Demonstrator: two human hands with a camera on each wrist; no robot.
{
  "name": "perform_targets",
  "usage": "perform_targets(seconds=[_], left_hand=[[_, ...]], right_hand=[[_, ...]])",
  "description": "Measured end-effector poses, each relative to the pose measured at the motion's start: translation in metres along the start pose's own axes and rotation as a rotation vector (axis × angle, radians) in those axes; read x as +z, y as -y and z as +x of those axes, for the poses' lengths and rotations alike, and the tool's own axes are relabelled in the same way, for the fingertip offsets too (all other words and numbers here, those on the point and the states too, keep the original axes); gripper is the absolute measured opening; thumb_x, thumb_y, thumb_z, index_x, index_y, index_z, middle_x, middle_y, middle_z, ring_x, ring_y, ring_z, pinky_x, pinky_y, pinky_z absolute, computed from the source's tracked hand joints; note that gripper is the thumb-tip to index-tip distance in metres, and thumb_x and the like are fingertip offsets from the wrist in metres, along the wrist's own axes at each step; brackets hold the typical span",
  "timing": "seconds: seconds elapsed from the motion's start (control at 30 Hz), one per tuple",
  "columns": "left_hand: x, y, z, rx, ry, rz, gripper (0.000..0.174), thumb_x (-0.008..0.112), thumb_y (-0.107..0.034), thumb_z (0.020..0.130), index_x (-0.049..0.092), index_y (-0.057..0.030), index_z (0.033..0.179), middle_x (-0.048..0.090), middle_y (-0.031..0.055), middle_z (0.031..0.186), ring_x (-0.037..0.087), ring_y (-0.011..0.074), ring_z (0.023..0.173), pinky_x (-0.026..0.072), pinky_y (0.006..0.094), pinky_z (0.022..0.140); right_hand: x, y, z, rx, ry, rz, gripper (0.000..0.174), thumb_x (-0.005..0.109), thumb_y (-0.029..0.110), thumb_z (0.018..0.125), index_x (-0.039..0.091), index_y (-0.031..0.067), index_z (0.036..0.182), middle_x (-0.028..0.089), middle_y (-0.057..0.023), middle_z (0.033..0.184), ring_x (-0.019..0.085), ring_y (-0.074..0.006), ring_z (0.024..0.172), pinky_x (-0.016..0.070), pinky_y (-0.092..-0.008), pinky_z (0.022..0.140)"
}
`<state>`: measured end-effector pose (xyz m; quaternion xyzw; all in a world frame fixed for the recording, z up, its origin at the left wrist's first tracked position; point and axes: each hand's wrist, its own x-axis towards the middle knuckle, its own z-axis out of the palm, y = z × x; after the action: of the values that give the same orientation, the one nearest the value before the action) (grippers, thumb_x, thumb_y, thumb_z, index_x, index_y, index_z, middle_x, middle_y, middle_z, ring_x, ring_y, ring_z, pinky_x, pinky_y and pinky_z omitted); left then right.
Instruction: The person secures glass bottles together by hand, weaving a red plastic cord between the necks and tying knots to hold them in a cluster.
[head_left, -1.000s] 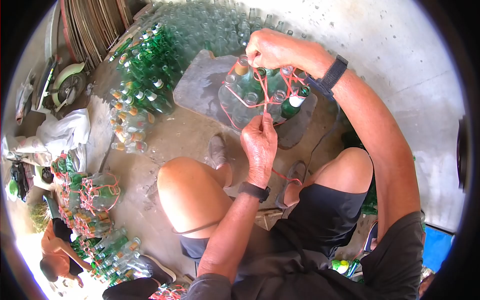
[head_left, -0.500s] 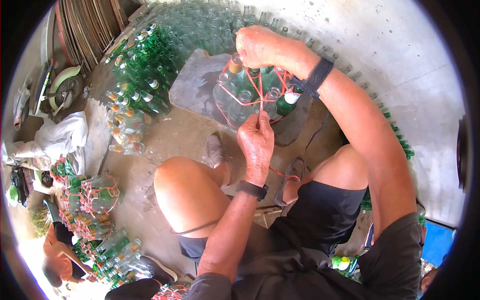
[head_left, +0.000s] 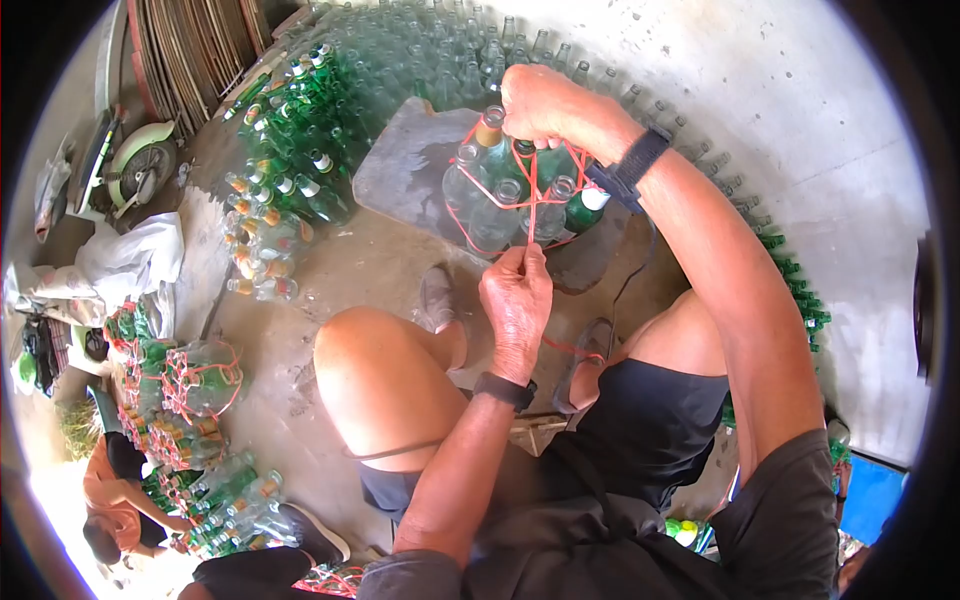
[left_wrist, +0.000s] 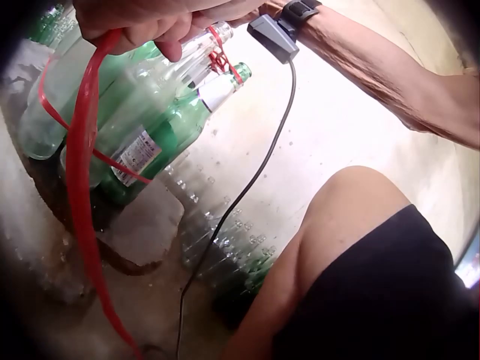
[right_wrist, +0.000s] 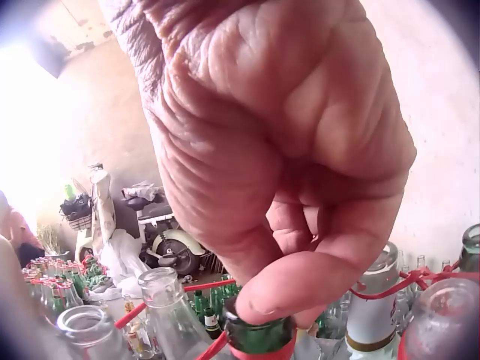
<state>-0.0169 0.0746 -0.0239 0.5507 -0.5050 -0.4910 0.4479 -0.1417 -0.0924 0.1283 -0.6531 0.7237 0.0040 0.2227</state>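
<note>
A bundle of upright glass bottles [head_left: 490, 222], clear and green, is wound with red plastic strap [head_left: 533, 215]. My left hand [head_left: 517, 305] pinches the strap between thumb and fingers, just on the near side of the bundle. From there the strap's tail [left_wrist: 81, 161] hangs down in the left wrist view. Over the bundle's middle, my right hand [head_left: 565, 108] has curled fingers, gripping the mouth of a green bottle [right_wrist: 259, 341], with one fingertip across the rim. Strap circles that bottle's neck. One green bottle with a white neck label [head_left: 590, 203] stands at the bundle's right side.
The bundle stands on a grey slab [head_left: 400, 165]. Loose green bottles [head_left: 310, 140] and clear bottles [head_left: 400, 50] crowd the floor behind and left. Strapped bundles [head_left: 203, 378] stand at lower left, near another person [head_left: 120, 490]. A black cable [left_wrist: 251, 187] hangs from the right wrist camera.
My left hand has drawn the strap a little toward my body, away from the bundle. My right hand has come down and inward from the bundle's far edge to the green bottle's mouth.
</note>
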Motion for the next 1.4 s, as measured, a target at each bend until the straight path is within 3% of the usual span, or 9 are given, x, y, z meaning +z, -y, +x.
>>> perform_targets(seconds=[0.1,0.17,0.23,0.5,0.9,0.97,1.3,1.37,1.4], left_hand=[[-0.002,-0.001,0.000,0.016,-0.005,0.008,0.029,0.066,-0.017,0.101,0.074,0.0076,0.089,0.069,0.0100,0.070,0.058,0.0113,0.068,0.0508,0.0324,0.069],[-0.005,-0.003,0.001,0.033,-0.016,0.012,0.029,0.066,-0.017,0.101,0.073,0.0076,0.088,0.068,0.0099,0.070,0.058,0.0113,0.068,0.0510,0.0325,0.069],[-0.007,-0.011,-0.001,0.010,0.001,0.038,0.029,0.065,-0.017,0.100,0.073,0.0076,0.088,0.068,0.0100,0.068,0.057,0.0109,0.067,0.0509,0.0332,0.067],[-0.025,-0.031,0.002,0.047,-0.015,0.003,0.030,0.065,-0.017,0.101,0.071,0.0075,0.084,0.061,0.0029,0.064,0.052,0.0076,0.066,0.0465,0.0308,0.062],[-0.036,-0.028,0.006,0.123,-0.004,0.090,0.027,0.067,-0.016,0.105,0.072,0.0067,0.089,0.050,-0.0020,0.065,0.043,0.0063,0.066,0.0403,0.0300,0.058],[-0.041,-0.030,0.007,0.221,0.017,0.207,0.022,0.068,-0.014,0.102,0.073,0.0046,0.091,0.062,0.0198,0.067,0.054,0.0223,0.057,0.0481,0.0395,0.059],[-0.044,-0.038,0.004,0.266,0.041,0.269,0.022,0.067,-0.013,0.102,0.071,0.0036,0.088,0.060,0.0209,0.067,0.056,0.0251,0.055,0.0484,0.0412,0.058],[-0.049,-0.047,0.007,0.261,0.075,0.337,0.021,0.068,-0.013,0.103,0.074,0.0051,0.094,0.055,0.0046,0.061,0.047,0.0074,0.061,0.0440,0.0326,0.056],[-0.053,-0.052,0.011,0.266,0.080,0.343,0.021,0.068,-0.013,0.103,0.074,0.0051,0.094,0.055,0.0046,0.061,0.047,0.0074,0.061,0.0440,0.0326,0.056]], right_hand=[[0.014,-0.026,-0.007,-0.122,-0.093,-0.071,0.022,0.070,0.017,0.092,0.072,-0.0043,0.086,0.071,-0.0175,0.070,0.069,-0.0328,0.058,0.0568,-0.0465,0.058],[0.031,-0.038,-0.037,-0.317,-0.368,0.007,0.033,0.073,0.027,0.091,0.074,-0.0012,0.107,0.077,-0.0210,0.095,0.075,-0.0421,0.094,0.0599,-0.0504,0.083],[0.044,-0.045,-0.073,-0.422,-0.484,0.030,0.033,0.076,0.030,0.090,0.075,0.0043,0.111,0.073,-0.0184,0.106,0.071,-0.0405,0.101,0.0576,-0.0513,0.088],[0.090,-0.070,-0.092,-0.529,-0.540,0.128,0.025,0.081,0.010,0.084,0.069,0.0025,0.104,0.067,-0.0132,0.098,0.067,-0.0360,0.093,0.0551,-0.0467,0.080],[0.099,-0.068,-0.082,-0.487,-0.635,0.269,0.019,0.083,0.011,0.081,0.067,0.0019,0.086,0.065,-0.0148,0.081,0.067,-0.0363,0.080,0.0523,-0.0466,0.070],[0.100,-0.067,-0.082,-0.473,-0.643,0.269,0.019,0.083,0.011,0.080,0.066,0.0019,0.084,0.065,-0.0150,0.080,0.067,-0.0364,0.080,0.0523,-0.0468,0.070],[0.106,-0.068,-0.076,-0.450,-0.664,0.290,0.013,0.080,0.009,0.079,0.069,0.0039,0.084,0.068,-0.0146,0.081,0.068,-0.0390,0.081,0.0533,-0.0501,0.071],[0.107,-0.069,-0.076,-0.448,-0.671,0.299,0.011,0.080,0.009,0.079,0.071,0.0058,0.084,0.069,-0.0140,0.082,0.070,-0.0401,0.083,0.0537,-0.0526,0.071],[0.107,-0.069,-0.077,-0.476,-0.691,0.302,0.013,0.081,0.009,0.079,0.070,0.0038,0.085,0.068,-0.0143,0.081,0.068,-0.0393,0.081,0.0536,-0.0508,0.071]])
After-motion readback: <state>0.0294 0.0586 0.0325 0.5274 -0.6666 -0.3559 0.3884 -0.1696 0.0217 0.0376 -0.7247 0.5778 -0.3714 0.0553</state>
